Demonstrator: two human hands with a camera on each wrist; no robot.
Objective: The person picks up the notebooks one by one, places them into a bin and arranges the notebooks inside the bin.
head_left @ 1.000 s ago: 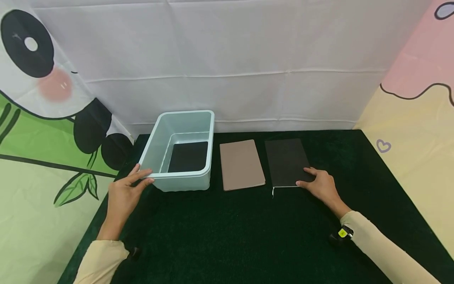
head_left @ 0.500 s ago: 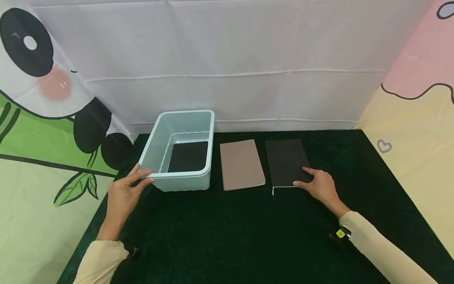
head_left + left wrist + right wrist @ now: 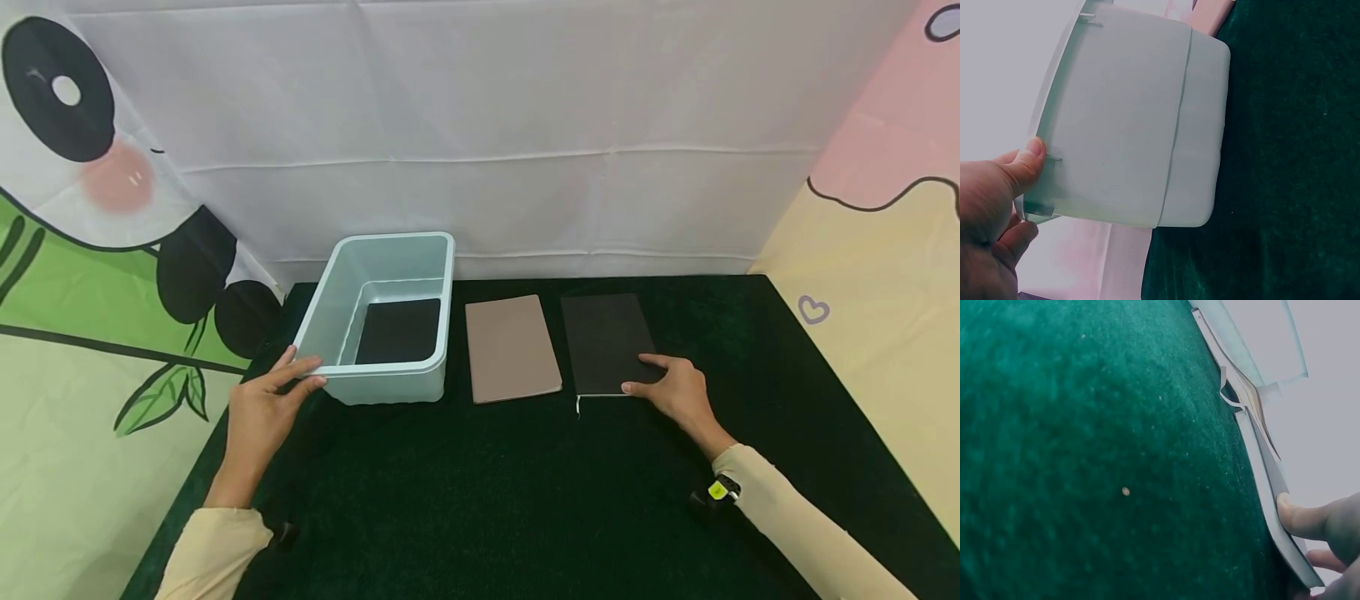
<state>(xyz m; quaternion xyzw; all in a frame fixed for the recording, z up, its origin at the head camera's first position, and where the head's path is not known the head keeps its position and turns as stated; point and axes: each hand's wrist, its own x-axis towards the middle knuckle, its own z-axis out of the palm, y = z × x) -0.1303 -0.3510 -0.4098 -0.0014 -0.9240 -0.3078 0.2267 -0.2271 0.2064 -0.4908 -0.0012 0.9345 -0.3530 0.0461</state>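
On the left of the table, a pale blue plastic bin [image 3: 386, 383] holds a flat black rectangle [image 3: 397, 332]. My left hand [image 3: 258, 412] grips the bin's near left corner, its thumb [image 3: 1034, 150] against the outside wall just below the rim. To the right, a black notebook [image 3: 606, 342] lies flat with a white ribbon [image 3: 577, 406] at its near left corner. My right hand [image 3: 678, 393] holds its near right corner. In the right wrist view, the thumb [image 3: 1297, 517] lies on the cover, with other fingers partly hidden by the notebook's edge.
Between the bin and the black notebook lies a beige notebook [image 3: 513, 350]. Dark green cloth [image 3: 480, 500] covers the table, and a white curtain [image 3: 487, 125] hangs along its back edge. Printed cartoon panels stand at both sides.
My right hand has shifted slightly left on the black notebook, its thumb farther along the near edge. The left hand, the bin and the beige notebook stay in place.
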